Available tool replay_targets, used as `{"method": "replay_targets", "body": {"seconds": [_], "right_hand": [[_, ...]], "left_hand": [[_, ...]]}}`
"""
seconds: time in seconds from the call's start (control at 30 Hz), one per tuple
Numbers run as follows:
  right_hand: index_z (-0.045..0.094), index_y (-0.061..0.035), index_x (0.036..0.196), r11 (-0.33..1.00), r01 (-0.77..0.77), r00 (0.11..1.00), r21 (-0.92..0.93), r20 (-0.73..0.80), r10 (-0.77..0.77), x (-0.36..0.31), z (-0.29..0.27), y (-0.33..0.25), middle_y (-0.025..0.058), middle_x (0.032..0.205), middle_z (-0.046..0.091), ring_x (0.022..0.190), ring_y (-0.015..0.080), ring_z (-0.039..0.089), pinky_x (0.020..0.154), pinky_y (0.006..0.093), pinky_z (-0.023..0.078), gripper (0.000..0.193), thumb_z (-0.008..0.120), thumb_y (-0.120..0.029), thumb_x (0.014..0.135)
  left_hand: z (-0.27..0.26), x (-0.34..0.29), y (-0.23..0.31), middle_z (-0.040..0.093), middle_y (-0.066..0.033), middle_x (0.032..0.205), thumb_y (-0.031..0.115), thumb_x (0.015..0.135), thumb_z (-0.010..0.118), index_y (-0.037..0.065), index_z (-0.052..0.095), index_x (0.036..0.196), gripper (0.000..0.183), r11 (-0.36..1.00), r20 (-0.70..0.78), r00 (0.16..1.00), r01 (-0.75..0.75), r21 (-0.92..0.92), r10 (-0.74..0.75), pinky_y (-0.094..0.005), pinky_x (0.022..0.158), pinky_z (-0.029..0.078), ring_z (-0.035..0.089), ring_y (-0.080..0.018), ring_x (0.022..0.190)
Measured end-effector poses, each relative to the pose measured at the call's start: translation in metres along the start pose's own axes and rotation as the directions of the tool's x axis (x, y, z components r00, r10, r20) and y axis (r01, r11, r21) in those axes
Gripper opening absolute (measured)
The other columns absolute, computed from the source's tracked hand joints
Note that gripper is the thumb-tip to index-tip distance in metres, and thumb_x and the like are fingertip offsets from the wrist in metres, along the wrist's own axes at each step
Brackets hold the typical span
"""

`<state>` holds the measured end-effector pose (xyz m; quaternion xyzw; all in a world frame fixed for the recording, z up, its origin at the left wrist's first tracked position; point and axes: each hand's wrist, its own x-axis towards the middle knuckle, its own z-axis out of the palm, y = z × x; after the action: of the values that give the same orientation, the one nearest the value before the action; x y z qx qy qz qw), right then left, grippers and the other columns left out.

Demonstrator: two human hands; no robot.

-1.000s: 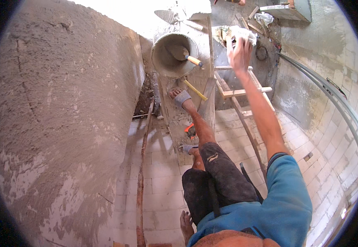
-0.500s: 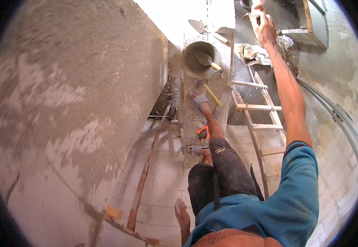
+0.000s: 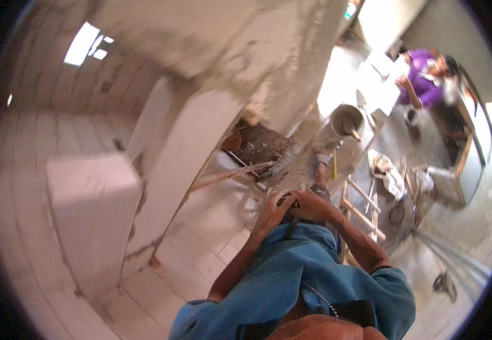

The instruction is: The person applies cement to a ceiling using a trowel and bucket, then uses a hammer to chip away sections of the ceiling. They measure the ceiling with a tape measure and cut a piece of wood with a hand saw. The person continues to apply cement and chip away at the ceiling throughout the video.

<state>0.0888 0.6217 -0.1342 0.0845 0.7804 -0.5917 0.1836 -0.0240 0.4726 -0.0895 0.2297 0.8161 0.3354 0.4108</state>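
Observation:
My left hand [image 3: 272, 212] and my right hand [image 3: 310, 205] meet in front of my waist, fingers curled and close together. Something small and dark shows between them, too blurred and covered to name. Beyond them, a round bucket [image 3: 336, 117] stands on a plank platform, with a trowel [image 3: 354, 134] inside, its handle over the rim. A second trowel [image 3: 361, 100] lies just past the bucket. On the near side of the bucket, a yellow strip [image 3: 335, 165] lies beside my foot.
A wooden ladder [image 3: 365, 215] leans at the platform's right. Crumpled sacks [image 3: 390, 177] lie on the floor beyond it. A person in purple [image 3: 421, 73] is at the far right. Plastered wall [image 3: 291, 68] and a pale block pillar [image 3: 93, 209] rise on the left.
My right hand has come back from the far upper right, and my left has risen from my side; they now meet at my waist. The view has swung, bringing the person in purple in.

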Motion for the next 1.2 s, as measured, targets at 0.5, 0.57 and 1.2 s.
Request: {"method": "replay_targets", "body": {"seconds": [0.5, 0.57, 1.2], "right_hand": [[0.053, -0.0071, 0.137, 0.623, 0.439, 0.898, -0.648, 0.292, -0.329, -0.078, -0.133, 0.039, 0.0167, 0.141, 0.049, 0.136, 0.0295, 0.040, 0.113, 0.0404, 0.032, 0.039, 0.047, -0.015, 0.099], [0.053, -0.0067, 0.137, 0.792, 0.119, 0.991, -0.598, 0.120, -0.059, -0.149, -0.224, 0.034, 0.0131, 0.138, 0.052, 0.122, 0.0250, 0.050, 0.103, 0.0362, 0.041, 0.043, 0.053, -0.017, 0.096], [0.060, 0.0001, 0.095, 0.981, 0.126, 0.706, -0.148, -0.681, -0.194, -0.185, -0.244, -0.129, -0.0017, 0.078, 0.050, 0.067, 0.0082, 0.040, 0.060, 0.0242, 0.033, 0.020, 0.053, -0.018, 0.098]], "left_hand": [[-0.164, -0.163, -0.023, 0.064, -0.0045, 0.103, 0.010, 0.090, 0.068, 0.003, 0.064, 0.105, 0.017, 0.833, -0.599, 0.800, -0.356, -0.424, 0.037, -0.0282, 0.083, 0.050, 0.061, -0.0128, 0.093], [-0.193, -0.190, -0.008, 0.062, -0.0072, 0.097, 0.013, 0.089, 0.069, 0.001, 0.058, 0.108, 0.025, 0.750, -0.761, 0.647, -0.476, -0.460, -0.056, -0.0291, 0.077, 0.051, 0.061, -0.0155, 0.084], [-0.218, -0.058, 0.153, 0.061, -0.0053, 0.115, 0.023, 0.094, 0.066, 0.007, 0.056, 0.123, 0.035, -0.407, -0.671, 0.741, -0.619, -0.672, -0.019, -0.0304, 0.087, 0.056, 0.060, -0.0171, 0.103]]}}
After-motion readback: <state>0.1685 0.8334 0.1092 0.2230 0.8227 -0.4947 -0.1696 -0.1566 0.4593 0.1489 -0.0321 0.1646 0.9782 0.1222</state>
